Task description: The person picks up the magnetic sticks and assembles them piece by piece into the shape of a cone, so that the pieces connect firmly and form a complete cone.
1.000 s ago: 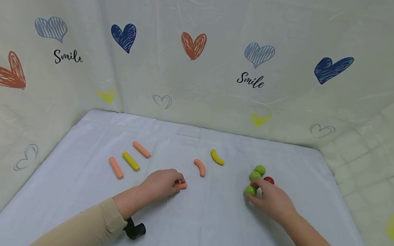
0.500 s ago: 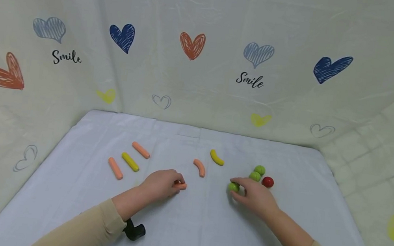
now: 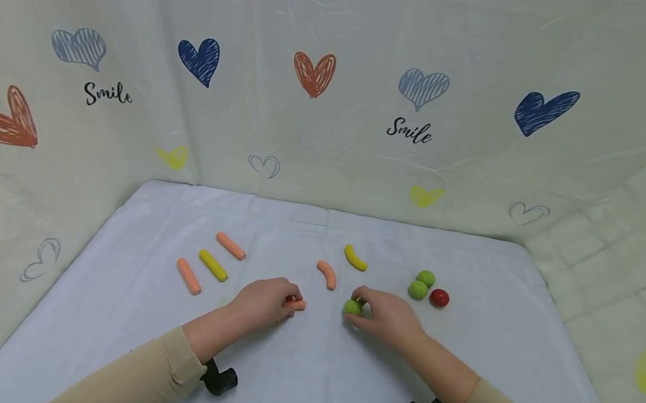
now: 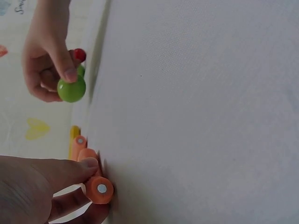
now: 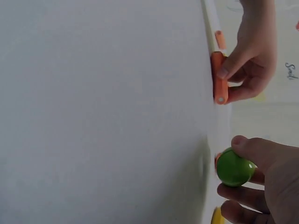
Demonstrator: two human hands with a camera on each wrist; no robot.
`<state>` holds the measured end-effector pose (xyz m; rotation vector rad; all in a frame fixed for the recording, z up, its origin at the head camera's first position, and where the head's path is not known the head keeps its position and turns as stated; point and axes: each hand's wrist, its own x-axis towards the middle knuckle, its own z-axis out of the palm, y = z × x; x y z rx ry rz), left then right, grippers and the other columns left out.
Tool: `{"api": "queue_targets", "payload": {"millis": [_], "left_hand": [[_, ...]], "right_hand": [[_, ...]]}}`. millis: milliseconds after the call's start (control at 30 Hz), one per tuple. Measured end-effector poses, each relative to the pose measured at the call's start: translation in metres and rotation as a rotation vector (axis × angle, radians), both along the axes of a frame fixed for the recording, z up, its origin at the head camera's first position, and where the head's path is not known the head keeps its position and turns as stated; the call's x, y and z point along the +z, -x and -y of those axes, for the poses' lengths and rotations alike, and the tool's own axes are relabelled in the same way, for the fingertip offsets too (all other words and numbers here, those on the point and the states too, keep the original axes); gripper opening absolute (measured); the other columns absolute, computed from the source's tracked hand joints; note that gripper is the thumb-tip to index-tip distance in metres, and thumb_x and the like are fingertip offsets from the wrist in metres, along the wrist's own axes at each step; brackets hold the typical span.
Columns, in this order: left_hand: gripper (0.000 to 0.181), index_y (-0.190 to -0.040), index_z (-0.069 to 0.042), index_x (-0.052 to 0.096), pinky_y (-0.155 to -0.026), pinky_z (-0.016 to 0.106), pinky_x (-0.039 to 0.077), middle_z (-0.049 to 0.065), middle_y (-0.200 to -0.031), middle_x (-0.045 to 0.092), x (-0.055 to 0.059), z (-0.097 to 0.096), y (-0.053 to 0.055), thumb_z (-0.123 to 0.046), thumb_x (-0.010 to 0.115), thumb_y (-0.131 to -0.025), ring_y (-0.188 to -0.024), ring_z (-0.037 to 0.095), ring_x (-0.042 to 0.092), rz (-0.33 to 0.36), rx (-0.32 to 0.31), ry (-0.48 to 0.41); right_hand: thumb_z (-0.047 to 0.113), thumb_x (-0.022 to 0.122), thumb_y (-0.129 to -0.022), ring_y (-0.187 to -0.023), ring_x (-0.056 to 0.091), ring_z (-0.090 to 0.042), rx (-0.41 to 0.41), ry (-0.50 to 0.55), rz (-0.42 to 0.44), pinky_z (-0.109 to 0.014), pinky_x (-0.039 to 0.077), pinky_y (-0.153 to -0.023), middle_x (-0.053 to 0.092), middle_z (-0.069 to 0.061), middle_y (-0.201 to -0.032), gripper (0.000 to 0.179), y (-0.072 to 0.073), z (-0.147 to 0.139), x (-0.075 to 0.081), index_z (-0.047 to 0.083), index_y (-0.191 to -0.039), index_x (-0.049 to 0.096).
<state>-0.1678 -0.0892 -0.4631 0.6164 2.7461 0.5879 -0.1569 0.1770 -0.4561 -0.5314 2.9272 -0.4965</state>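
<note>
Near the middle of the white tabletop, my left hand (image 3: 263,301) pinches a short straight orange toy stick (image 3: 299,305) between thumb and fingers. A pale round dot marks the end of this stick (image 4: 102,188) in the left wrist view. Just to its right, my right hand (image 3: 388,317) grips a glossy green ball (image 5: 235,168) with thumb and fingertips. A small gap separates the stick from the ball in the head view. Behind them lie a curved orange stick (image 3: 327,275) and a curved yellow stick (image 3: 356,258).
On the right are two more green balls (image 3: 417,290) and a red ball (image 3: 439,298). Two straight orange sticks (image 3: 188,276) lie at left, with a yellow stick (image 3: 213,265) between them. A heart-printed sheet (image 3: 346,145) hangs behind the white-covered table (image 3: 305,381).
My right hand has carried the green ball leftward, away from the other balls and toward the left hand. The left hand stays in place, holding the orange stick.
</note>
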Motion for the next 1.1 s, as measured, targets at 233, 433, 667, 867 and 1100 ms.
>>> {"api": "queue_targets", "payload": {"millis": [233, 433, 667, 867, 1100], "left_hand": [[0.013, -0.102, -0.021, 0.073, -0.062, 0.025, 0.045, -0.012, -0.08, 0.058, 0.001, -0.003, -0.001, -0.028, 0.073, -0.091, -0.066, 0.008, 0.052, 0.0, 0.004, 0.016], [0.014, -0.102, -0.02, 0.072, -0.064, 0.026, 0.045, -0.011, -0.082, 0.058, 0.0, -0.001, -0.001, -0.027, 0.074, -0.09, -0.067, 0.007, 0.052, -0.02, -0.005, 0.02], [0.013, -0.102, -0.02, 0.072, -0.064, 0.026, 0.046, -0.01, -0.084, 0.06, 0.0, 0.0, 0.0, -0.024, 0.075, -0.09, -0.069, 0.006, 0.053, -0.039, -0.024, 0.002], [0.016, -0.104, -0.019, 0.071, -0.064, 0.026, 0.046, -0.01, -0.083, 0.059, 0.0, 0.001, -0.001, -0.029, 0.073, -0.092, -0.068, 0.006, 0.053, -0.063, -0.029, -0.008], [0.02, -0.104, -0.017, 0.072, -0.065, 0.027, 0.047, -0.008, -0.084, 0.06, 0.001, 0.001, -0.001, -0.033, 0.07, -0.093, -0.07, 0.007, 0.054, -0.067, -0.034, -0.023]], "right_hand": [[0.04, 0.081, -0.082, -0.072, 0.053, -0.005, 0.127, -0.014, -0.035, -0.027, 0.05, -0.069, 0.064, 0.013, -0.086, 0.034, 0.001, 0.021, -0.002, 0.021, -0.106, 0.066], [0.041, 0.081, -0.082, -0.07, 0.051, -0.004, 0.203, -0.02, -0.067, -0.026, 0.047, -0.065, 0.061, 0.014, -0.081, 0.032, 0.004, 0.036, -0.003, 0.021, -0.103, 0.064], [0.04, 0.08, -0.083, -0.068, 0.051, -0.004, 0.234, 0.007, -0.09, -0.025, 0.045, -0.061, 0.06, 0.016, -0.08, 0.032, 0.003, 0.047, 0.0, 0.022, -0.105, 0.066], [0.04, 0.08, -0.083, -0.067, 0.05, -0.005, 0.239, 0.008, -0.08, -0.025, 0.043, -0.06, 0.06, 0.016, -0.08, 0.032, 0.004, 0.055, 0.001, 0.021, -0.105, 0.066], [0.042, 0.08, -0.083, -0.065, 0.049, -0.005, 0.218, -0.003, -0.064, -0.024, 0.042, -0.059, 0.058, 0.016, -0.077, 0.034, 0.005, 0.059, -0.003, 0.021, -0.105, 0.067]]}}
